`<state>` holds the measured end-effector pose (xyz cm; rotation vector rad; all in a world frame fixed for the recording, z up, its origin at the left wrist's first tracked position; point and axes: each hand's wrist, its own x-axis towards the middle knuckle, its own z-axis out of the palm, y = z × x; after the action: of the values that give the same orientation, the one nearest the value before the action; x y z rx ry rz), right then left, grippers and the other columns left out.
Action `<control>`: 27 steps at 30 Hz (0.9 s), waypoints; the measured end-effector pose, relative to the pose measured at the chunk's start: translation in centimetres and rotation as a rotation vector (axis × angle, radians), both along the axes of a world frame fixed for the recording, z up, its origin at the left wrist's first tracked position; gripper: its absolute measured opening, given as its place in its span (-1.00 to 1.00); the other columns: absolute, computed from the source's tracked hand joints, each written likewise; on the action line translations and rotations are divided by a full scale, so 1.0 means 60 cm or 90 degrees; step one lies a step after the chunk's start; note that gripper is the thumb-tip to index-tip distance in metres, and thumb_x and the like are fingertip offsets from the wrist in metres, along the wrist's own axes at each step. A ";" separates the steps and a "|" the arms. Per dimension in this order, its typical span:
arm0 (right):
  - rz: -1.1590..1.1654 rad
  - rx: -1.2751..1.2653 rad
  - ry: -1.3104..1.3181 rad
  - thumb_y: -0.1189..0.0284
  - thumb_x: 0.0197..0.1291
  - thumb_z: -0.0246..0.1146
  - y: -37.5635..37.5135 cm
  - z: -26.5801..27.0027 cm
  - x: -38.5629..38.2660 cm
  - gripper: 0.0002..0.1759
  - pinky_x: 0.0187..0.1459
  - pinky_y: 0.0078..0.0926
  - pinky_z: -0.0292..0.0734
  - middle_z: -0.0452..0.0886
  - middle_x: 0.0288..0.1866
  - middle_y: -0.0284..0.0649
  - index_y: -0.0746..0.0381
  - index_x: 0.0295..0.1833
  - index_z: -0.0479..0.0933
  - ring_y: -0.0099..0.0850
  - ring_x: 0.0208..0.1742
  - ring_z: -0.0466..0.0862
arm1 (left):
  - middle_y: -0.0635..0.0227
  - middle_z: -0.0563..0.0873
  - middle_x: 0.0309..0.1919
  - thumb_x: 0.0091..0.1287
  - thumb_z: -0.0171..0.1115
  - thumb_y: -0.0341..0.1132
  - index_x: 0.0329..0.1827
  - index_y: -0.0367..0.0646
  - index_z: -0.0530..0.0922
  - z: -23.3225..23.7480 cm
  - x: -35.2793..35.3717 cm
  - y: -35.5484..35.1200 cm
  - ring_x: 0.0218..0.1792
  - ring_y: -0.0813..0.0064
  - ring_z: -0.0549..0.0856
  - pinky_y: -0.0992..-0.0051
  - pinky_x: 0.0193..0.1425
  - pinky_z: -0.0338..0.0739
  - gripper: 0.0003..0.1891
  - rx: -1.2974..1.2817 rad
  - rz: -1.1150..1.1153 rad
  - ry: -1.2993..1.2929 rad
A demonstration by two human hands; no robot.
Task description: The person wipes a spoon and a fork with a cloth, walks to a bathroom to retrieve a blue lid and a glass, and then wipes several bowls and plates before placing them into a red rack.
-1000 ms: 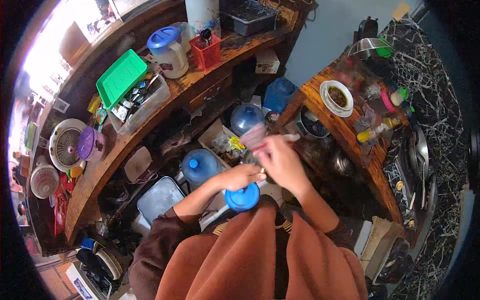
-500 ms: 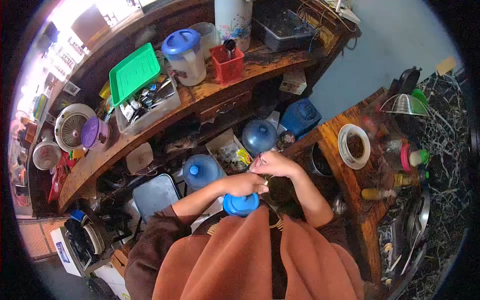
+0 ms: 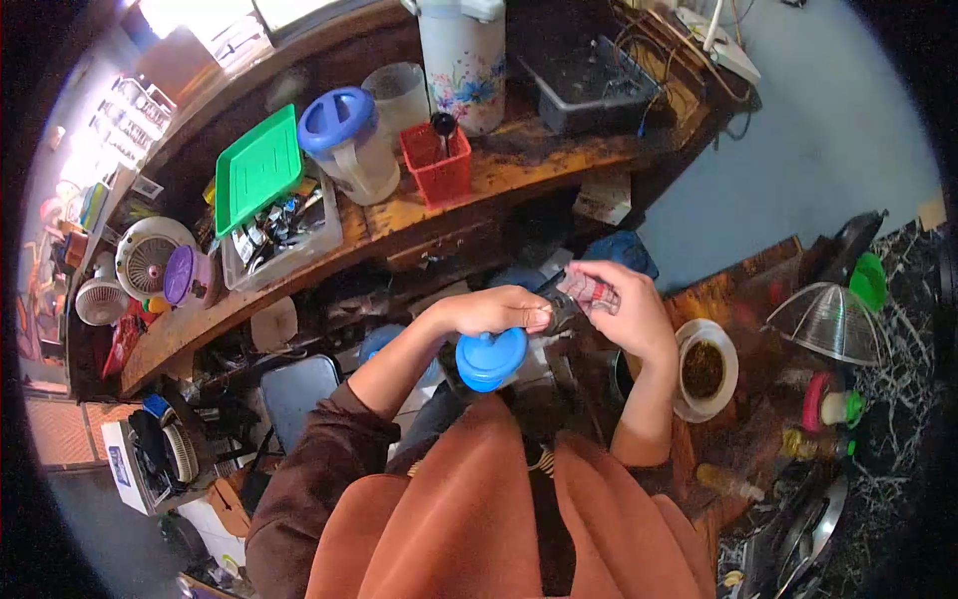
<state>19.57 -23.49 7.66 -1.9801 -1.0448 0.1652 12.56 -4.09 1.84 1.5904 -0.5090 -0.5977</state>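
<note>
Both hands up in front of my chest. My right hand has its fingers wrapped over a small reddish packet, pinching it, held in the air just left of and above the white bowl on the wooden desk. My left hand is curled tight, fingertips pressed together at the packet's dark end. A blue lid sits right under that hand, farther left of the bowl; whether I grip it, I cannot tell.
</note>
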 end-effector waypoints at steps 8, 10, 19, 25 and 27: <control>-0.114 -0.092 -0.100 0.36 -0.28 0.33 0.062 -0.001 0.113 -0.70 -0.46 -0.29 0.34 0.43 -0.59 -0.08 0.27 -0.53 0.35 -0.08 -0.50 0.47 | 0.51 0.40 -0.60 0.27 -0.09 -0.11 -0.47 -0.21 0.41 0.039 0.162 0.066 -0.49 0.67 0.34 0.59 -0.37 0.30 -0.66 0.045 0.154 -0.205; -0.161 -0.063 -0.140 0.39 -0.22 0.28 0.090 -0.004 0.166 -0.75 -0.46 -0.25 0.33 0.43 -0.56 -0.10 0.27 -0.52 0.34 -0.07 -0.48 0.47 | 0.51 0.43 -0.59 0.24 -0.06 -0.07 -0.39 -0.19 0.46 0.036 0.206 0.070 -0.50 0.70 0.38 0.62 -0.40 0.32 -0.67 -0.096 0.326 -0.164; -0.350 -0.123 -0.450 0.53 -0.10 0.08 0.244 -0.071 0.480 -0.85 -0.31 -0.24 0.43 0.49 -0.36 -0.13 0.20 -0.31 0.44 -0.11 -0.32 0.52 | 0.49 0.54 -0.58 0.03 0.01 0.26 -0.21 -0.02 0.53 -0.046 0.139 0.061 -0.62 0.58 0.47 0.58 -0.56 0.37 -0.46 -0.479 0.648 0.544; -0.387 -0.386 -0.281 0.25 0.05 0.02 0.310 -0.130 0.594 -0.71 -0.15 -0.24 0.44 0.55 -0.28 -0.04 0.18 -0.34 0.57 -0.13 -0.18 0.55 | 0.37 0.60 -0.45 0.16 0.02 0.01 -0.29 -0.10 0.51 -0.131 0.042 0.080 -0.44 0.44 0.58 0.52 -0.31 0.50 -0.65 -0.606 0.676 0.673; -0.396 -0.401 -0.277 0.25 0.04 0.03 0.312 -0.156 0.623 -0.71 -0.14 -0.24 0.45 0.55 -0.27 -0.04 0.17 -0.31 0.57 -0.13 -0.17 0.55 | 0.34 0.60 -0.37 0.19 -0.01 -0.05 -0.27 -0.10 0.51 -0.121 0.024 0.087 -0.34 0.41 0.58 0.48 -0.19 0.48 -0.69 -0.619 0.644 0.686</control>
<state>56.96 -4.76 -1.72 -2.9134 -0.6085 -0.3318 14.03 1.16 -5.42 0.3035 0.7261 -0.2451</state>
